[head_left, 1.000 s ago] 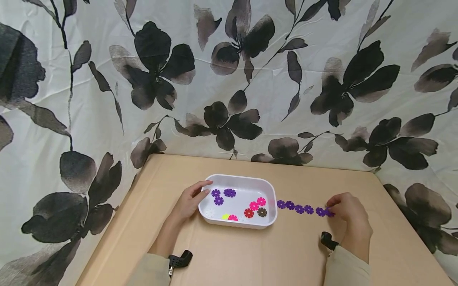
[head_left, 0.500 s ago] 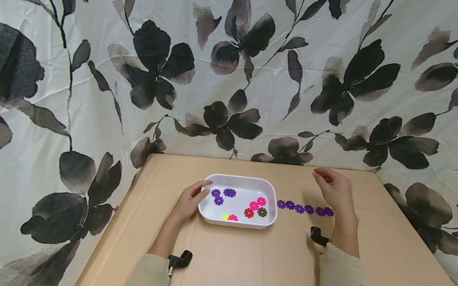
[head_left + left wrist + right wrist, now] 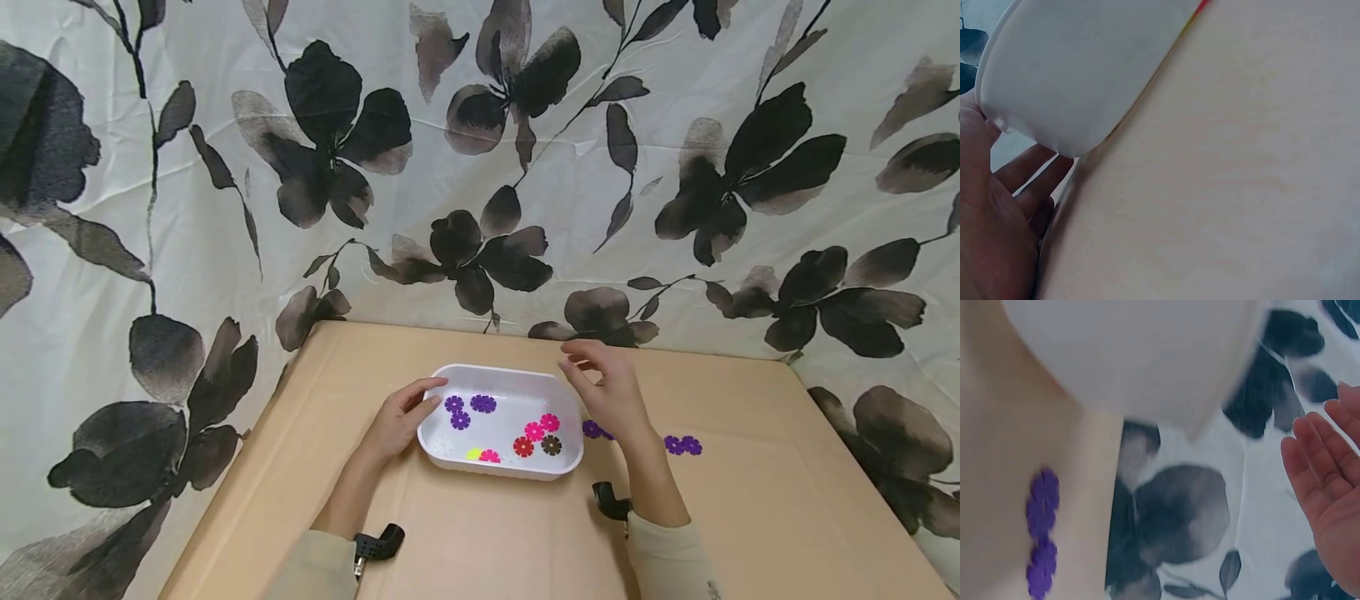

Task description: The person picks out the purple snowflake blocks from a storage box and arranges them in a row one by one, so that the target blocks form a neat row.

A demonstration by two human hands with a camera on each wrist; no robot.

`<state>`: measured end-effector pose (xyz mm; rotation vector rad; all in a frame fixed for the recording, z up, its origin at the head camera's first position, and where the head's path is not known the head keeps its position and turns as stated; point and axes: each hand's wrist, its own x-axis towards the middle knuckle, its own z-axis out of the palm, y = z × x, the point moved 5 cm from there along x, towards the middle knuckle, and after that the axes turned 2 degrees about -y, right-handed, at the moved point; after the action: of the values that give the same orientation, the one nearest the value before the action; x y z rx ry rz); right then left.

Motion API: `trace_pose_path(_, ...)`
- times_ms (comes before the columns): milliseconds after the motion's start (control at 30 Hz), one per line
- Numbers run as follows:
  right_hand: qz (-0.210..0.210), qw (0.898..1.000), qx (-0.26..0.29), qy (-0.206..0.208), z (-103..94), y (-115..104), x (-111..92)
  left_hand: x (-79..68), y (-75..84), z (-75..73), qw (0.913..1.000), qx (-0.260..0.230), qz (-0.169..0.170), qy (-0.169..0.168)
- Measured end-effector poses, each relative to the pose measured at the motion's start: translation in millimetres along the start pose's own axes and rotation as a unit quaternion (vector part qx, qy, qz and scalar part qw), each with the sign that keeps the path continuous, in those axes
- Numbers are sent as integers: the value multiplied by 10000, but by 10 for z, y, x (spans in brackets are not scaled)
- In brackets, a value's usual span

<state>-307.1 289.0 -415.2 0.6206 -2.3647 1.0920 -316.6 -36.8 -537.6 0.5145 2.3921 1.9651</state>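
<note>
A white plastic tray (image 3: 495,433) sits on the table, with purple, pink, red, brown and yellow flower-shaped pieces inside. My left hand (image 3: 392,427) holds its left end, thumb and finger at the rim; in the left wrist view other fingers (image 3: 1047,181) lie against its outer wall. Raised near the tray's right far corner, my right hand (image 3: 613,398) has its fingers apart from the tray and holds nothing visible. Right of the tray runs a row of purple flower pieces (image 3: 683,446), whose middle is hidden by my right forearm. Some purple pieces (image 3: 1042,531) also show in the right wrist view.
The tan tabletop (image 3: 480,533) ends at a floral cloth (image 3: 420,192) behind it. Black wrist devices (image 3: 381,543) are worn on both wrists. Pink pieces (image 3: 534,431) lie toward the tray's right side.
My right hand has released the right end of the purple row, lifted, and moved left to the tray's right side. The left hand stays at the tray.
</note>
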Motion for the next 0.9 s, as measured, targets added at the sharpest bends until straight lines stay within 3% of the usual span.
trace_pose_path(167,284,9985,136,-443,287,-163,24,-1,-9,-5,10000,-24,22,-35)
trace_pose_path(300,581,9938,-358,-877,584,-327,87,-1,-11,4,10000,18,-45,-53)
trace_pose_path(533,905,9682,-1274,-1956,1165,-478,160,5,0,32,9999,56,-45,-140)
trace_pose_path(667,830,9556,-1444,-2429,1375,-446,121,10,8,27,9999,66,70,-123)
trace_pose_path(900,475,9442,-1390,-2946,1544,-360,50,7,20,-13,9998,95,157,-67)
